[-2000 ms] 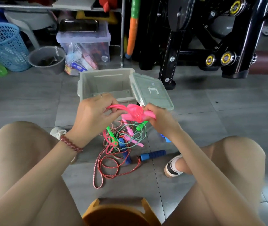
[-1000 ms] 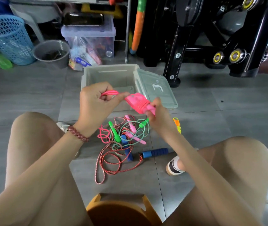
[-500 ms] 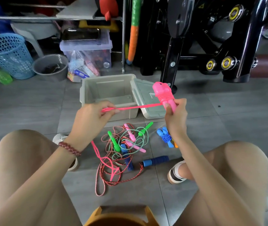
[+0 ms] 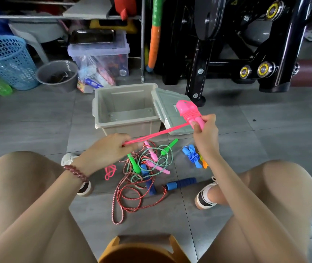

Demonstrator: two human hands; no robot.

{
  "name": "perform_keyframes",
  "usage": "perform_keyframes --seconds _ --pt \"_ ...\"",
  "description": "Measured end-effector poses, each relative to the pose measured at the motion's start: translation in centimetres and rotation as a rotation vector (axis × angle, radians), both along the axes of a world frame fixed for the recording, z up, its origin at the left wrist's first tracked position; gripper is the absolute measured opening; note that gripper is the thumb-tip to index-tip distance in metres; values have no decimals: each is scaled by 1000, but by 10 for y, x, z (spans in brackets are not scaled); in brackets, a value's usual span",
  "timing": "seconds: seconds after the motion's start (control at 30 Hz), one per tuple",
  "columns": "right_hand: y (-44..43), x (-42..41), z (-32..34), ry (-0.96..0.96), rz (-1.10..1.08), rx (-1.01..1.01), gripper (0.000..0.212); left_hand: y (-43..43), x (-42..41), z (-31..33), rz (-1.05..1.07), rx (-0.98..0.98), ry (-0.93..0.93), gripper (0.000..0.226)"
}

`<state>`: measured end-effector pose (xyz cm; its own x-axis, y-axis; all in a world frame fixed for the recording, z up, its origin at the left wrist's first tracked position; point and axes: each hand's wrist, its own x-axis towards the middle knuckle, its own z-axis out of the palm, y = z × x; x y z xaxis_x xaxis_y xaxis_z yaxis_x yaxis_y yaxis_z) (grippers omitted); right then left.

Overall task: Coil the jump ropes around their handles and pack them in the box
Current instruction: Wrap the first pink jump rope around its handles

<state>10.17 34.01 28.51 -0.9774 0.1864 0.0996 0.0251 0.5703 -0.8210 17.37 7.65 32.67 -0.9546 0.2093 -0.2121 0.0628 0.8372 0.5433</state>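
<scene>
Two hands (image 4: 107,150) (image 4: 206,133), one box (image 4: 130,128), one lid (image 4: 167,103)

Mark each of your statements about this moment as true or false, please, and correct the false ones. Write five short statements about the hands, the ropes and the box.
1. The right hand grips the pink handles, which have cord wound round them. True.
2. The left hand is open and holds nothing. False: it pinches the pink cord, which runs stretched up to the handles.
3. The grey box holds a coiled rope. False: nothing shows inside it.
4. A coiled blue rope lies outside the box, near the right wrist. True.
5. The lid is shut on the box. False: the lid is off and leans at the box's right side.
</scene>
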Motion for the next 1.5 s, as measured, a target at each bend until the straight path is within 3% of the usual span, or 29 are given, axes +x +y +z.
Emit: perform_keyframes --seconds 0.13,0.23,0.43,0.57,0.67,0.77,1.0,1.13,1.33,1.4,1.5 --pt "-2 2 2 19 46 71 14 -1 -5 0 84 26 110 23" --pt "-1 1 3 22 52 79 13 2 -6 3 84 4 209 27" --pt "-4 4 8 -2 107 119 11 11 -6 5 145 508 147 34" --pt "-7 8 15 -130 394 248 13 24 9 19 39 598 193 31" --pt "-17 18 18 -296 654 412 15 26 10 23 96 575 334 39" --pt "-28 36 20 -337 835 461 15 20 5 21 216 608 428 48" --pt "-49 75 33 -295 1131 376 30 13 -7 13 311 401 501 59" --pt "-46 83 44 -319 1130 224 35 7 -17 0 402 219 437 55" --pt "-25 68 58 -276 1171 49 64 -4 -28 -12 433 242 351 59" --pt "-17 61 59 -241 1167 -2 60 -5 -28 -14 422 256 330 62" --pt "-8 51 61 -229 1068 -237 53 -7 -31 -17 404 220 316 59"
